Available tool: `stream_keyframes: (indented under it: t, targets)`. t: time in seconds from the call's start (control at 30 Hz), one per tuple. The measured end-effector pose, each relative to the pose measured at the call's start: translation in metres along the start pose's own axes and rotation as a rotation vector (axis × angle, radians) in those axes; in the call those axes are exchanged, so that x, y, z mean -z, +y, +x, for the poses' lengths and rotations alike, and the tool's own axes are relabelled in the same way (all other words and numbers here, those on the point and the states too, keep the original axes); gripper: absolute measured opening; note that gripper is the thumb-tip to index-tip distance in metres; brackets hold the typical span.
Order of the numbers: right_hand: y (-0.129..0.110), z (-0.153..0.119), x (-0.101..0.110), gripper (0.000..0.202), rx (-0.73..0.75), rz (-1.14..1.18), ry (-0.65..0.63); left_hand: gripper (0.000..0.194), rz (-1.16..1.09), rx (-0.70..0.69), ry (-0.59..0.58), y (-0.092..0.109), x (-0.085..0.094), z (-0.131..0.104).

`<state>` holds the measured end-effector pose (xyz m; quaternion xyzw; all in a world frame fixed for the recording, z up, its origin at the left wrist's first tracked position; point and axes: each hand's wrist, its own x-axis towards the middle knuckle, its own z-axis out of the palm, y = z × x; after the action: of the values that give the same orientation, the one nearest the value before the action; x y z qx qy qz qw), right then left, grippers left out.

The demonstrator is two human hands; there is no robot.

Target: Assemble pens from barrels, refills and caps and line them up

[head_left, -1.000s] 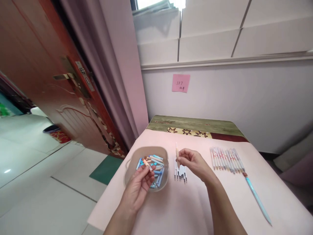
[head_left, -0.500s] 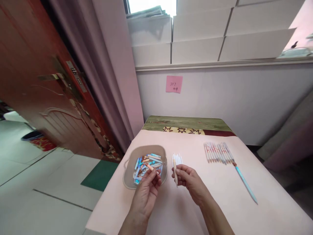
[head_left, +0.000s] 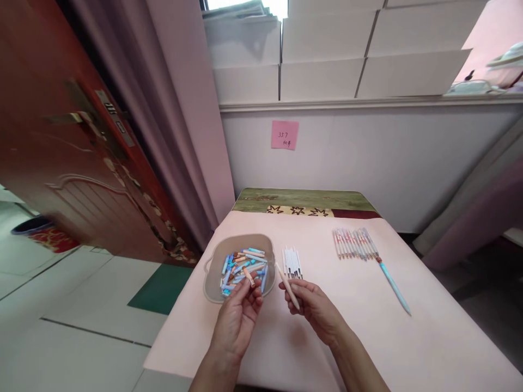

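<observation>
My left hand (head_left: 241, 305) is closed in a pinch on an orange-and-white pen cap (head_left: 248, 276), over the near edge of a beige basin (head_left: 209, 291). Inside the basin lie many blue, peach and brown pen parts (head_left: 244, 267). My right hand (head_left: 306, 302) grips a cream pen barrel (head_left: 288, 288) with its fingers. The barrel leans to the left, and a thin white end sticks out at its top. Just beyond this hand, white pen refills (head_left: 291, 261) with dark tips lie in a row. The cap and the barrel are apart.
Several clear pens (head_left: 355, 243) lie side by side at the table's right. Next to them rests a light blue pen (head_left: 394, 286) with a brown top. A pink note (head_left: 285, 135) is stuck on the wall, and a red door (head_left: 93, 179) stands at the left.
The cream barrel in my right hand has turned from nearly upright to leaning left. My left hand keeps the cap. The whole view has shifted slightly.
</observation>
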<state>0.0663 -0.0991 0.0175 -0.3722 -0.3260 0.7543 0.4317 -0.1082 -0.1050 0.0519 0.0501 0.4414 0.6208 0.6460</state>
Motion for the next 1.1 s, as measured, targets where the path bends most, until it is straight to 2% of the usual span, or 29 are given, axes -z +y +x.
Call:
stream_keyframes:
  t: [0.1,0.17,0.3,0.37,0.43,0.5,0.57,0.63,0.7,0.77,0.87,1.0,1.1]
  targets:
    - [0.001,-0.008,0.01,0.032,0.023,-0.093,0.007,0.011,0.013,-0.011,-0.007,0.002,0.001,-0.002]
    - [0.0,-0.012,0.02,0.029,0.06,-0.202,0.035,0.01,0.023,-0.065,0.015,0.007,0.003,-0.002]
    - [-0.004,-0.019,0.042,0.022,0.128,-0.548,0.221,0.007,0.106,-0.243,0.021,0.02,0.012,0.005]
    - [-0.007,-0.021,0.048,0.02,0.138,-0.638,0.286,0.014,0.232,-0.37,-0.005,0.029,0.018,0.014]
    - [-0.009,-0.023,0.048,0.02,0.141,-0.629,0.27,0.024,0.418,-0.496,-0.024,0.04,0.022,0.023]
    - [-0.011,-0.023,0.043,0.021,0.137,-0.564,0.223,0.034,0.558,-0.55,-0.033,0.05,0.023,0.03]
    - [-0.01,-0.021,0.036,0.023,0.118,-0.477,0.168,0.041,0.558,-0.481,-0.054,0.056,0.021,0.032]
    - [-0.007,-0.018,0.03,0.026,0.083,-0.402,0.111,0.04,0.44,-0.322,-0.086,0.055,0.018,0.029]
    - [-0.002,-0.015,0.026,0.028,0.059,-0.383,0.072,0.033,0.322,-0.164,-0.115,0.047,0.015,0.025]
    - [0.004,-0.013,0.026,0.029,0.046,-0.402,0.042,0.027,0.271,-0.081,-0.124,0.038,0.015,0.021]
    - [0.008,-0.012,0.029,0.028,0.037,-0.433,0.019,0.026,0.27,-0.072,-0.121,0.028,0.016,0.018]
    - [0.008,-0.013,0.033,0.024,0.045,-0.464,0.032,0.029,0.274,-0.133,-0.126,0.028,0.016,0.017]
    - [0.008,-0.013,0.034,0.018,0.082,-0.659,0.116,0.028,0.262,-0.16,-0.115,0.032,0.014,0.016]
